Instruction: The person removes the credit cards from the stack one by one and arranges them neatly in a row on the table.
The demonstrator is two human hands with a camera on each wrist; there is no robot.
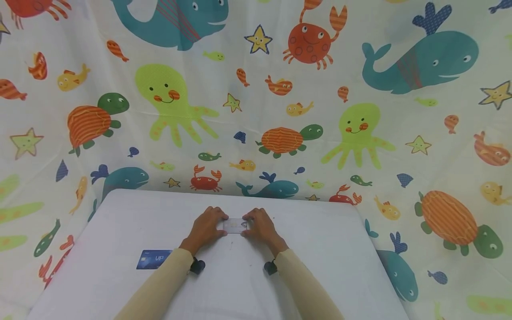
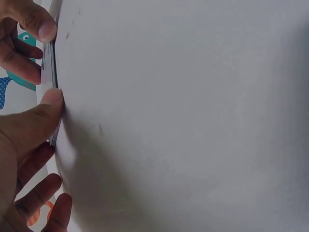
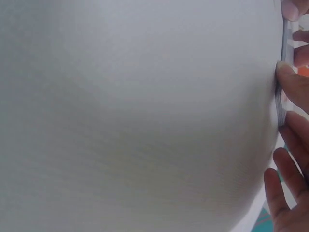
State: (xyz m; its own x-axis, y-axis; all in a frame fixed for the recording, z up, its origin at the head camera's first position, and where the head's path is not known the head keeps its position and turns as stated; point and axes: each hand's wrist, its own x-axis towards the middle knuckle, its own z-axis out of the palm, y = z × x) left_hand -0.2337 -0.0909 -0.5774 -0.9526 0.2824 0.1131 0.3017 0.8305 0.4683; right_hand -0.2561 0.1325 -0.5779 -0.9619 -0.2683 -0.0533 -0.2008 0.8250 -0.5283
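Observation:
A thin, pale stack of cards [image 1: 234, 226] lies flat at the far middle of the white table, with a small dark mark toward its right end. My left hand [image 1: 206, 226] pinches its left end between thumb and fingers. At the right end, my right hand [image 1: 262, 227] grips it in the same way. Side-on in the left wrist view, the stack is a narrow layered edge [image 2: 54, 72] under the left thumb [image 2: 52, 99]. The right wrist view shows the right thumb [image 3: 285, 70] on the near edge, the other fingers spread behind.
A blue card [image 1: 151, 259] printed with "VIP" lies on the white table [image 1: 320, 258], partly covered by the left sleeve [image 1: 164, 282]. Behind the table hangs a curtain [image 1: 240, 146] printed with sea animals.

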